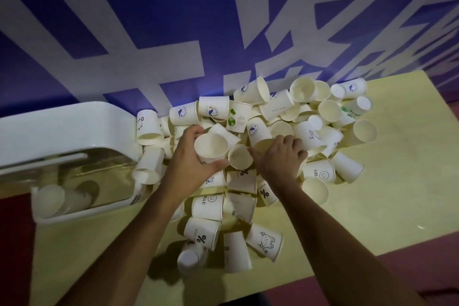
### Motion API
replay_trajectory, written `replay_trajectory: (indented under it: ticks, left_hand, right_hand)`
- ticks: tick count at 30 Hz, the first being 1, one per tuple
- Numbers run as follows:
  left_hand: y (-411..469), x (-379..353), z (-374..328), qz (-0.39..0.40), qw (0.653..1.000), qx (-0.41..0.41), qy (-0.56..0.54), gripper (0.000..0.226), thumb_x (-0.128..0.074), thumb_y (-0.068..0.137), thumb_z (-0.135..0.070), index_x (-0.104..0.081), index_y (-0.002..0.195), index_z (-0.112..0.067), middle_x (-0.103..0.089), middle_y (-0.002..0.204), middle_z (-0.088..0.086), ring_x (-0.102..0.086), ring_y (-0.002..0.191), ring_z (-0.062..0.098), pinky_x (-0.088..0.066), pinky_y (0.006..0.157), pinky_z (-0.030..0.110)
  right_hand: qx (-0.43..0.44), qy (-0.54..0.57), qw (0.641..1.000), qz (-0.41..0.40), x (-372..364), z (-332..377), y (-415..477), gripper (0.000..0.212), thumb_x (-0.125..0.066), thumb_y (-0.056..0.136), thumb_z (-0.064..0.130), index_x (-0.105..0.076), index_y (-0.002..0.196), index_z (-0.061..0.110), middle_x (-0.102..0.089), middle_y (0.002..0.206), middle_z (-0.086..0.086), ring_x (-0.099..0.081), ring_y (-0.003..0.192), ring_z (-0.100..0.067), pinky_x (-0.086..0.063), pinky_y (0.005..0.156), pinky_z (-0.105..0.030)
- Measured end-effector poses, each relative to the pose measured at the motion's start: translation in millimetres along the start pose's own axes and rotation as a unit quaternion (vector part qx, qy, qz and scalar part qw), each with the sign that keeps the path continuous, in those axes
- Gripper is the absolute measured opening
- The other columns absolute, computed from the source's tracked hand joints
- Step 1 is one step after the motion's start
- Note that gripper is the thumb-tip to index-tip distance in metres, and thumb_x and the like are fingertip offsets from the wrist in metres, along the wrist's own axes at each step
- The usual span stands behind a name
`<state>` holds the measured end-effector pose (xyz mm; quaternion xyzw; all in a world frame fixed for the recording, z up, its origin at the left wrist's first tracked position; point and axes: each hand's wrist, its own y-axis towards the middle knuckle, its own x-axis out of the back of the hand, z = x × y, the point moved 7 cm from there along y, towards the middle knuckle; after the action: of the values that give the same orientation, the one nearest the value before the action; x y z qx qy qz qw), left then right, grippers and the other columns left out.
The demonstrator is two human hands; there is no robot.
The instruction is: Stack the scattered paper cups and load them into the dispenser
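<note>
Several white paper cups (275,109) with small printed logos lie in a loose heap across the middle of the table. My left hand (191,156) grips one cup (211,145) whose open mouth faces me. My right hand (280,156) lies over the heap just to its right, fingers curled around a cup (239,156) whose mouth also faces me. The two held cups are side by side and almost touching. At the left lies the white dispenser (62,129) with a clear window; a short stack of cups (62,200) shows inside its near end.
The pale yellow table (372,206) has bare surface at the right and front left. A blue wall banner (149,20) with large white characters stands right behind the heap. Dark red floor (422,276) shows past the table's front right edge.
</note>
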<state>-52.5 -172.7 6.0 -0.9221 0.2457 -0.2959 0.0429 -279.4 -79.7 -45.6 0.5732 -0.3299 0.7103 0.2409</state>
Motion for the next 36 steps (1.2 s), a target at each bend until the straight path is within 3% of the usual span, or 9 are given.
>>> replay_trajectory:
  ticks: [5, 9, 13, 18, 22, 28, 32, 36]
  left_hand:
    - [-15, -4, 7, -0.009, 0.999, -0.031, -0.023, 0.073, -0.073, 0.082, -0.058, -0.042, 0.143, -0.032, -0.047, 0.139, -0.012, -0.048, 0.126, 0.011, -0.043, 0.097, 0.028]
    - [-26, 9, 18, -0.032, 0.996, -0.031, -0.071, 0.069, -0.064, 0.084, -0.07, -0.044, 0.14, -0.035, -0.052, 0.135, -0.011, -0.053, 0.123, 0.01, -0.049, 0.095, 0.028]
    - [-38, 31, 22, -0.047, 0.993, -0.049, -0.095, 0.072, -0.055, 0.086, -0.074, -0.043, 0.141, -0.03, -0.05, 0.136, -0.009, -0.049, 0.123, 0.001, -0.044, 0.09, 0.008]
    - [-58, 71, 46, -0.063, 0.989, -0.069, -0.112, 0.062, -0.059, 0.089, -0.058, -0.045, 0.14, -0.026, -0.052, 0.131, -0.006, -0.053, 0.12, 0.008, -0.049, 0.096, 0.028]
    - [-77, 112, 72, -0.072, 0.992, -0.062, -0.087, 0.074, -0.078, 0.077, -0.053, -0.045, 0.138, -0.028, -0.051, 0.132, -0.006, -0.053, 0.117, 0.004, -0.049, 0.088, 0.019]
    - [-116, 192, 123, -0.082, 0.988, -0.043, -0.125, 0.076, -0.093, 0.066, -0.047, -0.051, 0.127, -0.034, -0.059, 0.128, -0.015, -0.059, 0.115, 0.01, -0.052, 0.088, 0.028]
    - [-141, 246, 158, -0.109, 0.986, -0.031, -0.123, 0.072, -0.092, 0.064, -0.043, -0.053, 0.124, -0.03, -0.062, 0.122, -0.016, -0.061, 0.112, 0.009, -0.049, 0.084, 0.019]
    - [-157, 287, 196, -0.158, 0.978, -0.014, -0.132, 0.076, -0.097, 0.064, -0.023, -0.056, 0.128, -0.027, -0.062, 0.125, -0.022, -0.059, 0.117, 0.003, -0.043, 0.089, 0.009]
  right_hand:
    - [0.016, 0.084, 0.994, -0.064, 6, -2, -5, 0.064, -0.067, 0.082, 0.061, -0.056, 0.116, 0.008, -0.061, 0.112, -0.014, -0.052, 0.108, -0.038, -0.039, 0.093, -0.05]
    - [0.085, 0.235, 0.965, -0.082, 16, 1, -21, 0.065, -0.076, 0.083, 0.034, -0.049, 0.135, 0.004, -0.06, 0.117, -0.016, -0.056, 0.104, -0.036, -0.05, 0.087, -0.05]
    - [0.122, 0.265, 0.952, -0.088, 33, 9, -42, 0.077, -0.079, 0.086, 0.04, -0.042, 0.148, 0.012, -0.056, 0.134, -0.01, -0.054, 0.117, -0.025, -0.053, 0.092, -0.04]
    - [0.164, 0.264, 0.941, -0.137, 56, 37, -82, 0.081, -0.085, 0.081, 0.038, -0.046, 0.145, 0.007, -0.059, 0.13, -0.012, -0.057, 0.115, -0.029, -0.053, 0.091, -0.044]
    - [0.183, 0.271, 0.936, -0.128, 63, 76, -121, 0.079, -0.079, 0.081, 0.05, -0.05, 0.141, 0.007, -0.06, 0.132, -0.01, -0.059, 0.115, -0.029, -0.053, 0.093, -0.047]
    - [0.22, 0.28, 0.932, -0.073, 53, 160, -184, 0.071, -0.079, 0.083, 0.054, -0.054, 0.138, 0.016, -0.061, 0.129, -0.001, -0.057, 0.116, -0.019, -0.054, 0.092, -0.046]
    - [0.245, 0.295, 0.922, -0.055, 34, 219, -217, 0.069, -0.083, 0.081, 0.049, -0.058, 0.134, 0.013, -0.063, 0.126, -0.001, -0.059, 0.114, -0.018, -0.056, 0.088, -0.045]
    - [0.266, 0.303, 0.915, -0.017, 9, 276, -244, 0.071, -0.085, 0.077, 0.049, -0.059, 0.134, 0.016, -0.064, 0.124, 0.002, -0.061, 0.11, -0.015, -0.057, 0.088, -0.044]
